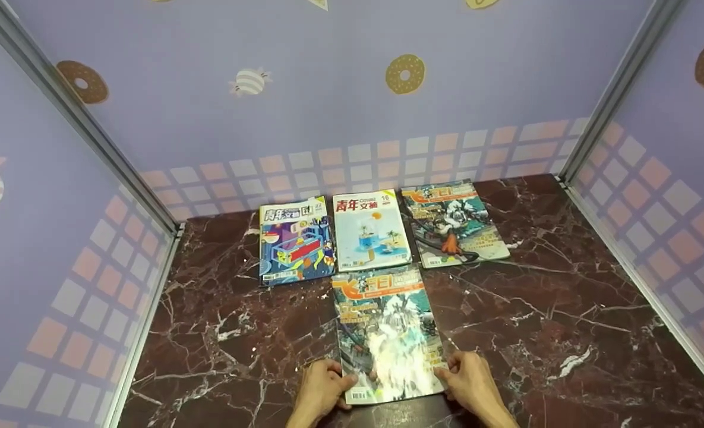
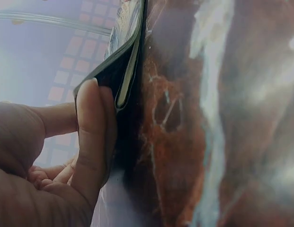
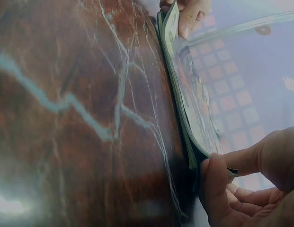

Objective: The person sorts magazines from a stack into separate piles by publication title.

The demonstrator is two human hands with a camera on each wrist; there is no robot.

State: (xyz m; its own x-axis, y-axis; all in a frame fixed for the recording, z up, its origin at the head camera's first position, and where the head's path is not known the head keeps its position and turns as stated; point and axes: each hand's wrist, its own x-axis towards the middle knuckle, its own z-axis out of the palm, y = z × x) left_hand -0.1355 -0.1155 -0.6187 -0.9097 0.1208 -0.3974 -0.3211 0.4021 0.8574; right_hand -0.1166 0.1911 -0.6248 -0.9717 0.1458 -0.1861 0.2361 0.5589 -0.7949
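A magazine (image 1: 387, 333) with an orange title band and a glossy, glare-lit cover lies at the near middle of the marble table. My left hand (image 1: 321, 389) pinches its near left corner, thumb on the cover and fingers underneath. At the near right corner my right hand (image 1: 473, 383) pinches the magazine in the same way. In the left wrist view the magazine's corner (image 2: 106, 64) bends up between thumb and fingers, and a lower layer of pages hangs apart below it. The right wrist view shows the magazine's edge (image 3: 177, 90) curving up toward the right fingers (image 3: 215, 184).
Behind it, a row of three magazines lies near the back wall: a blue-purple one (image 1: 298, 249) at left, a white one (image 1: 371, 232) in the middle, and one with a matching orange title band (image 1: 452, 223) at right. Purple patterned panels (image 1: 328, 119) enclose the dark red marble table (image 1: 542, 321).
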